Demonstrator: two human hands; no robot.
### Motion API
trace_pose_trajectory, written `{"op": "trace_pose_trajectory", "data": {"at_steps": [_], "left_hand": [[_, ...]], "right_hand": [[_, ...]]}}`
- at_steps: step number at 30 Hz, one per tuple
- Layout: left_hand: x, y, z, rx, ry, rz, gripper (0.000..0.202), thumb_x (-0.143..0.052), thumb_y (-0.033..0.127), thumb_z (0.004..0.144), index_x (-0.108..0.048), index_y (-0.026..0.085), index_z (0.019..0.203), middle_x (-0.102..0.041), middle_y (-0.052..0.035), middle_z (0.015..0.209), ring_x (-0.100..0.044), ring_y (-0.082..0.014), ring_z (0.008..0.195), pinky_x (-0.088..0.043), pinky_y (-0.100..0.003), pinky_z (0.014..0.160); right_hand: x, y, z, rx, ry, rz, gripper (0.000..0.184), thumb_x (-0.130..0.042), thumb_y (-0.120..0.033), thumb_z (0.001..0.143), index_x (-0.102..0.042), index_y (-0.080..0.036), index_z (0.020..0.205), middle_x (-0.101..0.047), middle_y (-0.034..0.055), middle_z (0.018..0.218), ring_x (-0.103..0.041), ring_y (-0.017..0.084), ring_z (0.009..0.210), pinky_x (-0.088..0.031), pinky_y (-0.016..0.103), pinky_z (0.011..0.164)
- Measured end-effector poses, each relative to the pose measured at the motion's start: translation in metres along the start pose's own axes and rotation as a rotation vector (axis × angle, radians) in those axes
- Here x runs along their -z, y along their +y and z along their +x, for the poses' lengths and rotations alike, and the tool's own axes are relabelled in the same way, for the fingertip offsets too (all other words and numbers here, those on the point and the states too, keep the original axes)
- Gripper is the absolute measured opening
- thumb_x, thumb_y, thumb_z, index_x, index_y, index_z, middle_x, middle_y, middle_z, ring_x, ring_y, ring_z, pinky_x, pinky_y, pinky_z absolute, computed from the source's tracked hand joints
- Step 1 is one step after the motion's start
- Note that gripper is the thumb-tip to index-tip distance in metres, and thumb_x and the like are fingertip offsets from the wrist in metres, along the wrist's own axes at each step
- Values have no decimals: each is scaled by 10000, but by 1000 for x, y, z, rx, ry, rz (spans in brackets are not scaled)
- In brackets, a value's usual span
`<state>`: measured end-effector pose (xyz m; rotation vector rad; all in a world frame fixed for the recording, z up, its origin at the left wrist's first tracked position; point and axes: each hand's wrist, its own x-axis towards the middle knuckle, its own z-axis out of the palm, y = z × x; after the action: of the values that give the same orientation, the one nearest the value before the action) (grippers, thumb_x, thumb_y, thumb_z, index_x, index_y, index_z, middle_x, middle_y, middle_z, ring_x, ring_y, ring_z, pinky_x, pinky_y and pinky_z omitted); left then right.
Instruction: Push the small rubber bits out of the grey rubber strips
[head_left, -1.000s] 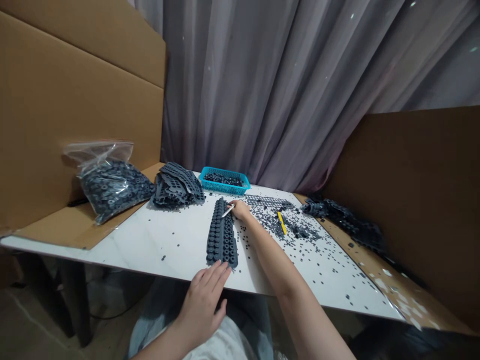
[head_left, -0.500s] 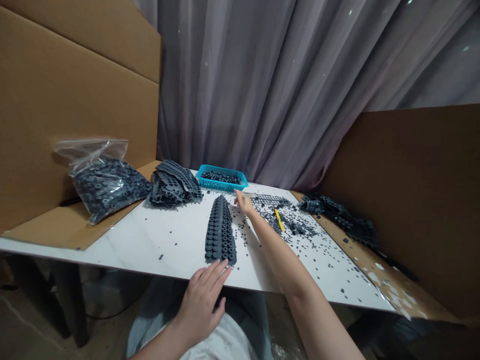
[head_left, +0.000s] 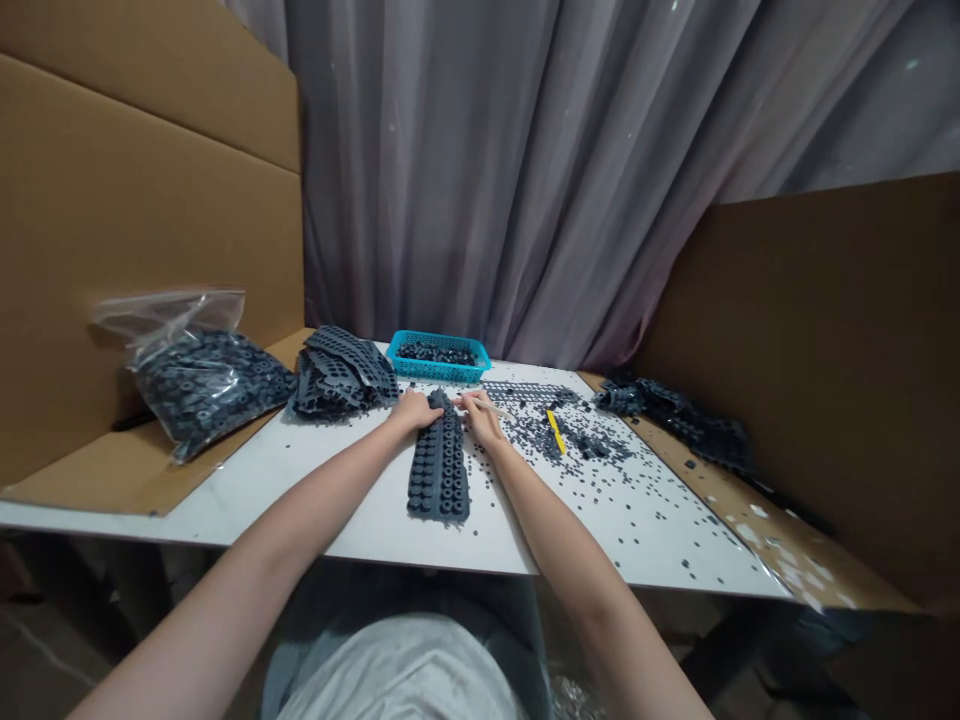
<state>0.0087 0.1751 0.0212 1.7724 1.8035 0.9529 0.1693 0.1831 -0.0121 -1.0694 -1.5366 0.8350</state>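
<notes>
A dark grey moulded rubber sheet (head_left: 439, 470) lies lengthwise before me on the white table, with rows of round studs and ringed holes. At its far left end, my left hand (head_left: 412, 409) grips the edge, thumb on top and the other fingers mostly hidden. Opposite it, my right hand (head_left: 482, 418) is closed around a slim pale pen-like tool (head_left: 495, 407). The tool points left to the sheet's far right edge; whether its tip touches the rubber is too small to tell.
Behind stands a blue basket (head_left: 439, 371) of small dark parts. To the left are a stack of perforated sheets (head_left: 341, 375) and a filled plastic bag (head_left: 214, 385). Small dark scraps, a yellow-handled tool (head_left: 556, 432) and a perforated sheet (head_left: 529, 391) lie right. Cardboard walls (head_left: 840, 380) flank the table.
My left hand has moved from the sheet's near end to its far end and taken hold there. My right hand has shifted slightly nearer, bringing the pale tool to the sheet's edge.
</notes>
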Motion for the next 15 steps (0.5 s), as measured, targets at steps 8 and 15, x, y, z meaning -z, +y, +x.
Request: {"op": "trace_pose_trajectory", "data": {"at_steps": [8, 15], "left_hand": [[-23, -21, 7, 66, 73, -167, 348, -562, 303, 880, -508, 165, 1194, -539, -89, 1190, -558, -228, 1033, -473, -442, 867], [-29, -27, 13, 84, 6, -479, 348, -552, 301, 886, -502, 164, 1202, -530, -93, 1204, -559, -225, 1029, -480, -439, 859]], "right_hand": [[8, 12, 4, -19, 96, -7, 282, -582, -478, 719, -615, -198, 741, -677, 29, 775, -616, 169, 758, -480, 270, 668], [6, 5, 3, -16, 121, 47, 250, -653, -445, 659, -604, -205, 705, -642, 17, 696, -597, 166, 660, -468, 268, 587]]}}
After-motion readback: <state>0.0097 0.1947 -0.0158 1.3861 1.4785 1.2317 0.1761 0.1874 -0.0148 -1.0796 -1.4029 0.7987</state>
